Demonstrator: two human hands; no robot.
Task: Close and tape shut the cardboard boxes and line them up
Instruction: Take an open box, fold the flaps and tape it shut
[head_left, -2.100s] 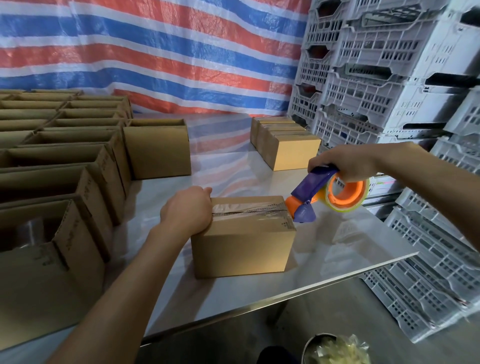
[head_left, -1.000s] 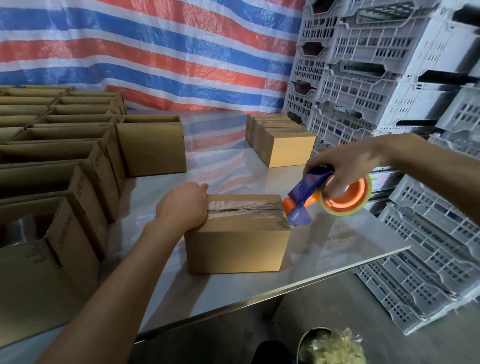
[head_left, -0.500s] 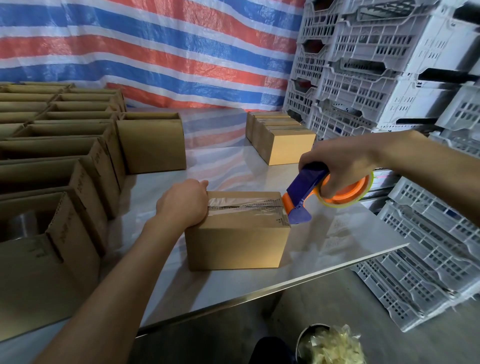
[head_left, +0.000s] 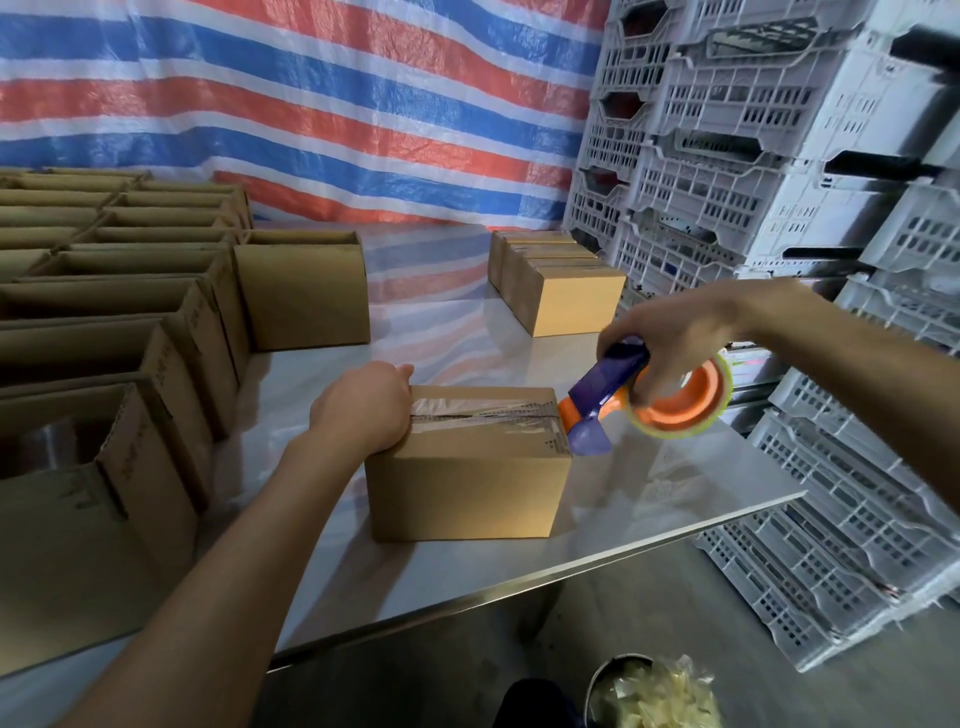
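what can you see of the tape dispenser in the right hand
The tape dispenser looks plastic: a purple body and flap, an orange nose and an orange hub carrying a roll of clear, yellowish tape. It is tilted, nose down against the top right edge of the cardboard box, where the tape strip on the lid ends. The right hand grips it from above, fingers curled over the body and hub.

Text check: nothing legible. You have dark printed marks running down the side walls of the open boxes (head_left: 171, 364) on your left, but they are tilted and too blurred to make out. The closed box (head_left: 467, 488) carries a small dark print at the right end of its top, just beside the tape dispenser (head_left: 613, 379); the characters cannot be resolved.
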